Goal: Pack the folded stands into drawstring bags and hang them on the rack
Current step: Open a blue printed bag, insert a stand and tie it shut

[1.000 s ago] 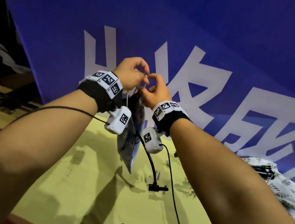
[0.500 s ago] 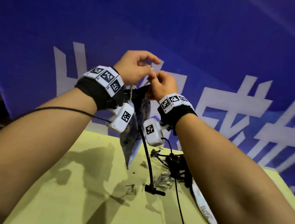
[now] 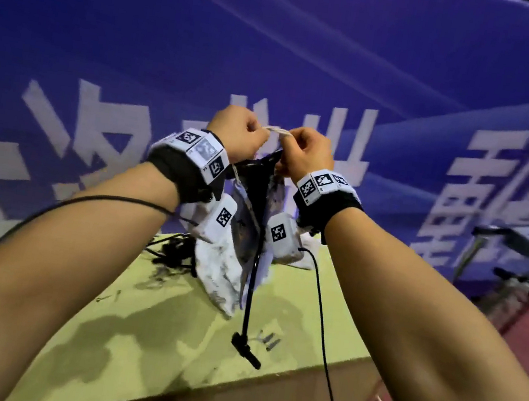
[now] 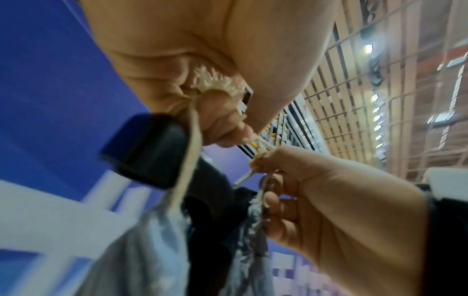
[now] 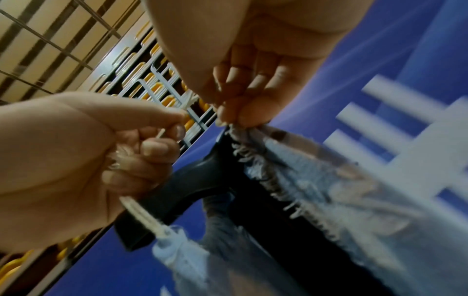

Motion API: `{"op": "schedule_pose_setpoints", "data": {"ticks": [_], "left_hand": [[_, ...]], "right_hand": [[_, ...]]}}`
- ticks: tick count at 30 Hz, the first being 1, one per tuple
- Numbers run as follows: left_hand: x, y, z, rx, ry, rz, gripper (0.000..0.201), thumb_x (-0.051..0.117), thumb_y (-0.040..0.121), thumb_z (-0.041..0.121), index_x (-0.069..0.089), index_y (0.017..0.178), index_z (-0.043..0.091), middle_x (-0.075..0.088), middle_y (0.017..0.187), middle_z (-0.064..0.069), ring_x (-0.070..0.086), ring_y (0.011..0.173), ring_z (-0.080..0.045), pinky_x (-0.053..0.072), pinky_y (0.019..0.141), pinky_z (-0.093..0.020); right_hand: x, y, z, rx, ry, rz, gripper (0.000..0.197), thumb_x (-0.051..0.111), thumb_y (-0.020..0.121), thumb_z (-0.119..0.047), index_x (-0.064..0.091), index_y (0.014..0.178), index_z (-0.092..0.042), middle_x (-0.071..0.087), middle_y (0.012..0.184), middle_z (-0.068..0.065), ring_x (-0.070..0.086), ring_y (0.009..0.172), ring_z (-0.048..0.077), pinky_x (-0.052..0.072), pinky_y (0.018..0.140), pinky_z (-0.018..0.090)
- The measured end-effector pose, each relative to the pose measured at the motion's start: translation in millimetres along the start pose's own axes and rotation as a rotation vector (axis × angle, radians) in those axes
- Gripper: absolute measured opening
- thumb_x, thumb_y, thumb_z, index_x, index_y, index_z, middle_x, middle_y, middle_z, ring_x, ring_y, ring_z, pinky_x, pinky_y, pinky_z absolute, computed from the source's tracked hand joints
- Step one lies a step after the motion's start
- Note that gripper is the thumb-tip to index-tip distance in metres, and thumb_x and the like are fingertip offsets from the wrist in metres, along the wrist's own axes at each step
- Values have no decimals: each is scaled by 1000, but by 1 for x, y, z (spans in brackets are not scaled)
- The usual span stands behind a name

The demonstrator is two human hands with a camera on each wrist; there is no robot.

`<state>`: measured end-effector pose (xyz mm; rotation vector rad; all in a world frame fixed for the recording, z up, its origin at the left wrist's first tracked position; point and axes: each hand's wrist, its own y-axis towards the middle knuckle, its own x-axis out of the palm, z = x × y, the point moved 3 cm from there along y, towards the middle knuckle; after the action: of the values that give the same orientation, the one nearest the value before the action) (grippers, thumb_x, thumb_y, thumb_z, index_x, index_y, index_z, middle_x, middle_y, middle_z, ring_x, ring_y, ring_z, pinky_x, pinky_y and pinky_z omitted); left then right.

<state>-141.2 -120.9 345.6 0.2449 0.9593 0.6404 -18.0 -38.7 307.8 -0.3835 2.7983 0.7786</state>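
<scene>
— Where's the bag (image 3: 254,229)?
— Hanging straight below both sets of fingertips, long axis vertical, mouth up, black stand (image 5: 202,180) poking out of the mouth.
— Cord (image 3: 278,130)?
— Stretched level between the two pinches, just above the mouth.
— Left hand (image 3: 237,133)?
— Fingers curled, thumb and forefinger pinching the cord, frayed end tucked in the palm.
— Right hand (image 3: 308,155)?
— Fingertips pressed together on cord and fringed mouth edge.
— Rack (image 3: 522,243)?
— Off beyond the right hand, well apart; likely nearer that arm.
— Table (image 3: 142,336)?
— Below the bag, not touching it.

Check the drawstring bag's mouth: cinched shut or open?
Open. The bag gapes around the black stand while both hands pinch the cord.
</scene>
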Motion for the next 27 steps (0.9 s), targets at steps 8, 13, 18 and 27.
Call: {"op": "schedule_pose_setpoints", "data": {"ticks": [8, 13, 18, 27], "left_hand": [[163, -14, 171, 99, -269, -327, 26, 54, 88, 18, 53, 62, 17, 52, 35, 5, 50, 42, -17, 41, 52, -25], [263, -39, 270, 149, -507, -607, 29, 47, 98, 12, 46, 69, 14, 50, 42, -5, 43, 28, -11, 38, 34, -16], [374, -54, 349, 84, -731, -857, 25, 50, 97, 11, 51, 72, 12, 48, 44, -5, 51, 33, -16, 41, 48, -24], [562, -23, 431, -16, -673, -1105, 24, 54, 88, -1, 50, 70, 13, 50, 49, -1, 58, 38, -14, 49, 52, -25]], "right_hand": [[-220, -28, 76, 72, -223, 256, 12, 62, 88, -21, 68, 81, -12, 67, 75, 5, 60, 73, 20, 46, 69, 30], [-339, -56, 137, 169, -331, 424, 16, 62, 89, -22, 71, 84, -10, 63, 73, 2, 56, 72, 16, 45, 70, 32], [-446, -78, 210, 295, -458, 528, 19, 62, 90, -26, 72, 87, -11, 73, 85, 10, 63, 80, 21, 48, 75, 34], [-596, -37, 344, 536, -662, 478, 16, 61, 88, -26, 74, 93, -19, 74, 90, 4, 67, 89, 25, 52, 81, 34]]}}
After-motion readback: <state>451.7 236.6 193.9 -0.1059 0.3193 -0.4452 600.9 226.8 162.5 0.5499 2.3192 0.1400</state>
